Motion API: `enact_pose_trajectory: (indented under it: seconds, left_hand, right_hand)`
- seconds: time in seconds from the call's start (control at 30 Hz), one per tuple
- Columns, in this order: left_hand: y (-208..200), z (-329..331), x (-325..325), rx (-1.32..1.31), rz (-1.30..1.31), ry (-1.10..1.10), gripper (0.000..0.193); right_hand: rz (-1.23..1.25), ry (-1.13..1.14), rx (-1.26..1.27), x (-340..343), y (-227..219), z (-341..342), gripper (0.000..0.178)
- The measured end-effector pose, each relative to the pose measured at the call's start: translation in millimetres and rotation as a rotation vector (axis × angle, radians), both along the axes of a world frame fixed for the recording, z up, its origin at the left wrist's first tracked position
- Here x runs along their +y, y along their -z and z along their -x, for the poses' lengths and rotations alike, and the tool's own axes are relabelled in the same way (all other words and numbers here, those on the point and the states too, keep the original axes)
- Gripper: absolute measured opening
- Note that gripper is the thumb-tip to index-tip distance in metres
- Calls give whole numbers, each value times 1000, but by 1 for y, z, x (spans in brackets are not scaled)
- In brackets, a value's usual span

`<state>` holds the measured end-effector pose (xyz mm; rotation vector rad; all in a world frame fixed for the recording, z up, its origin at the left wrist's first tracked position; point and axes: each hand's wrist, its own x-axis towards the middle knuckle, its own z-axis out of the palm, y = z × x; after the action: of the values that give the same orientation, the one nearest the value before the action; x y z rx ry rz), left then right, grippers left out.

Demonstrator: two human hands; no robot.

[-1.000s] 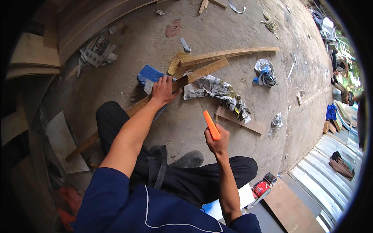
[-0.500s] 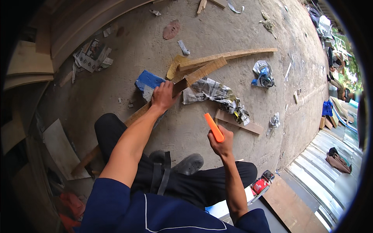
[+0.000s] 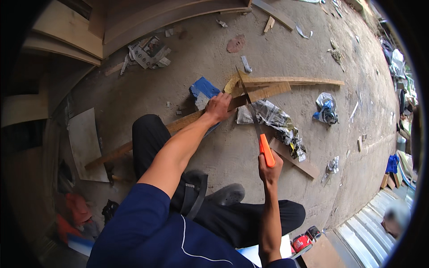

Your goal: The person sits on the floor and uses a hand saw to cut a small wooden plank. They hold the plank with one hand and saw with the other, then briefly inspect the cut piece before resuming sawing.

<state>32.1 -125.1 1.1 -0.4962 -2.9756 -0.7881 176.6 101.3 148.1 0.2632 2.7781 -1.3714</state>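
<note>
My left hand point(image 3: 218, 108) is closed over a long wooden board point(image 3: 269, 91), which slants from beside my knee up to the right. Beneath the board, near that hand, lies a blue-painted block point(image 3: 204, 88). In my right hand point(image 3: 271, 169) is a handsaw point(image 3: 267, 151), gripped by its orange handle. Its thin dark blade points away from me and crosses the board just right of my left hand. Whether the teeth touch the wood, I cannot tell. A second wooden strip point(image 3: 308, 81) lies just beyond the board's far end.
Crumpled newspaper point(image 3: 275, 115) and a flat wood piece point(image 3: 297, 161) lie right of the saw. A balled plastic-and-paper wad point(image 3: 326, 108) is farther right. Stacked curved panels point(image 3: 174, 27) stand at the far left. A red power tool point(image 3: 302, 242) sits by my right knee.
The saw has swung from pointing toward me to lying across the board, its blade now plainly visible. My left hand still presses the board. The whole view has shifted right.
</note>
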Motion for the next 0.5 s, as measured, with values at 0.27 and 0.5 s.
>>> enact_pose_trajectory:
  seconds: [0.27, 0.5]
  left_hand:
    - [-2, -6, 7, -2, -4, 82, 43]
    - [-11, -10, 9, -90, 18, 99, 46]
  right_hand:
    - [-28, 21, -17, 10, 8, -20, 11]
    - [10, 40, -77, 8, -15, -27, 12]
